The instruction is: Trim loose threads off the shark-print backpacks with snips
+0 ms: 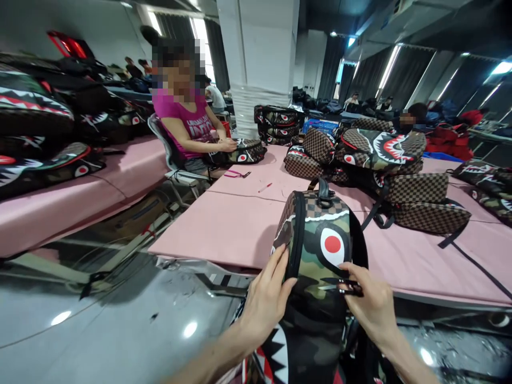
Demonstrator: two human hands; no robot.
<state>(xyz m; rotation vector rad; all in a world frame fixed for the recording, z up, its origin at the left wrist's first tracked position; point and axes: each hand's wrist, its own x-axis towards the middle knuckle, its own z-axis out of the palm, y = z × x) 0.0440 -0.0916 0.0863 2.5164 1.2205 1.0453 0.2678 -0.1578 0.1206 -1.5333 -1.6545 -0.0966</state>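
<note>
A backpack [320, 256] stands in front of me at the table's edge, with brown checks, green camouflage, a red-and-white eye and a toothed mouth print. My left hand [266, 293] holds its side by the black zipper, fingers along the side panel and thumb toward the front. In my right hand [370, 298] is a pair of thread snips [346, 287], dark-handled, the blades apart and pointing left across the camouflage below the eye. A black carry handle [323, 192] tops the bag. The bag's lower part is partly hidden by my arms.
The pink-covered table [208, 224] carries a red pen [265, 188], pink-handled snips [237, 174] and a pile of similar backpacks [380, 149] at right. Across it, a seated person [186, 117] handles another bag. More backpacks [36, 133] lie on the left table. A white pillar [264, 53] rises behind.
</note>
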